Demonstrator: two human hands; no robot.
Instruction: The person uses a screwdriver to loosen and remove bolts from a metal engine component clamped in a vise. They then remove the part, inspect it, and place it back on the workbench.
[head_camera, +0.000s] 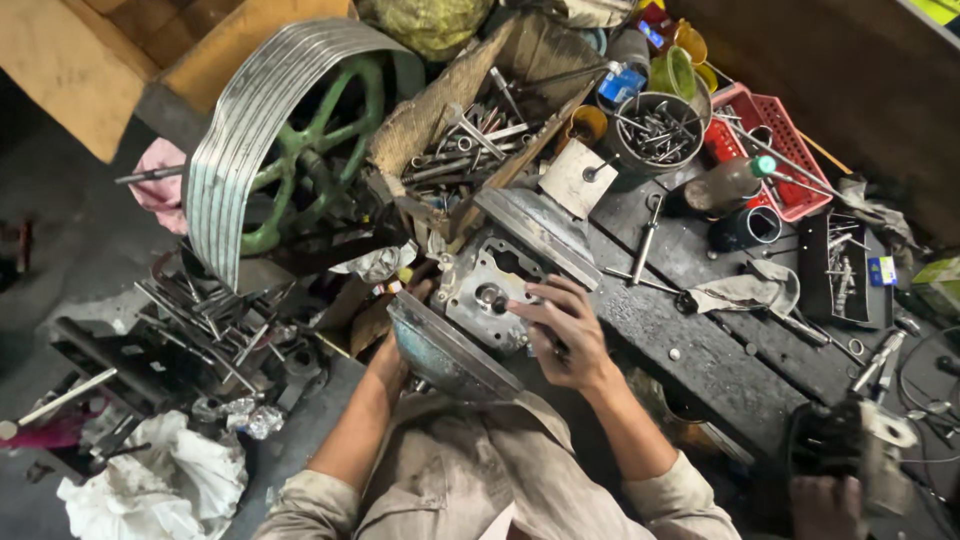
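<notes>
A grey metal engine housing lies on the dark workbench in front of me. My right hand rests on its right side, fingers spread over the casting. A round metal bowl-like cover tilts against the housing's near edge. My left hand is mostly hidden behind that cover and seems to grip its left rim.
A large grooved pulley wheel with green spokes stands at the left. A wooden box of wrenches, a tin of bolts, a red basket and a rag crowd the bench. White cloth lies on the floor.
</notes>
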